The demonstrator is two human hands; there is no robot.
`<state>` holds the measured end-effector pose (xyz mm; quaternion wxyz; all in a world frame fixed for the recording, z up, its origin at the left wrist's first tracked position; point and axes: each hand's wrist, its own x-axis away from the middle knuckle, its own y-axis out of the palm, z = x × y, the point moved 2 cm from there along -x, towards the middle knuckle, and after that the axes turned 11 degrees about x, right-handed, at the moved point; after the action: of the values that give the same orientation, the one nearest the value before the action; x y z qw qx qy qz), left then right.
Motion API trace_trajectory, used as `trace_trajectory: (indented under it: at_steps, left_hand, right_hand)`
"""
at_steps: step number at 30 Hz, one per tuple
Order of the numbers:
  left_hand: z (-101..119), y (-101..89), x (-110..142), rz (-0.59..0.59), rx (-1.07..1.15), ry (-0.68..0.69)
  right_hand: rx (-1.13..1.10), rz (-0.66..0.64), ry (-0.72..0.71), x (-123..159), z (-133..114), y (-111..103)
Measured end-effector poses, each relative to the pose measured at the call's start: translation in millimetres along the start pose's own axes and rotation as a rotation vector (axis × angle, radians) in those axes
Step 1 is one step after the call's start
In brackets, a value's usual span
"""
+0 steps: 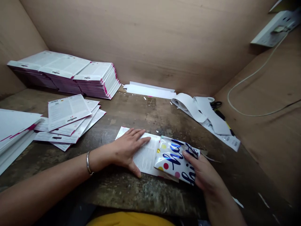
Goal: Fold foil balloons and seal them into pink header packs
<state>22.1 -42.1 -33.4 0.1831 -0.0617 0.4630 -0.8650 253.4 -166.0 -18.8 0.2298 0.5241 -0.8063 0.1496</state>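
Note:
A white printed card (148, 155) lies flat on the dark wooden table in front of me. My left hand (130, 149) rests on it with fingers spread, pressing its left part. At its right end sits a folded shiny foil sheet (168, 155), white with coloured dots and dark blue lettering. My right hand (202, 169) grips this foil sheet at its right side, thumb on top; the fingers beneath are hidden. The foil overlaps the right part of the card, so whether the two are joined there I cannot tell.
Tall stacks of printed cards (63, 64) stand at the back left. Several loose cards (69, 111) and another pile (16, 125) lie at the left. A label strip (211, 116) curls at the right beside black-handled scissors (216, 104). White paper strips (150, 90) lie along the back wall.

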Motion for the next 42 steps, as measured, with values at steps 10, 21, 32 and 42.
trace_trajectory:
  at_steps: [10,21,32,42]
  left_hand:
    - [-2.1,11.1,8.7,0.054,0.013,-0.003]
    - [15.4,5.8,10.7,0.098,0.046,-0.11]
    - [19.5,6.0,9.2,0.037,0.013,-0.1]
    - [18.6,7.5,11.1,0.032,0.024,-0.083]
  right_hand:
    - [-0.016,-0.137,-0.008,11.2,0.6,41.3]
    - [-0.166,0.146,-0.029,5.1,-12.3,5.3]
    - [0.336,-0.086,-0.145,-0.3,3.1,-0.7]
    - [0.596,-0.113,-0.099,1.0,-0.3,15.9]
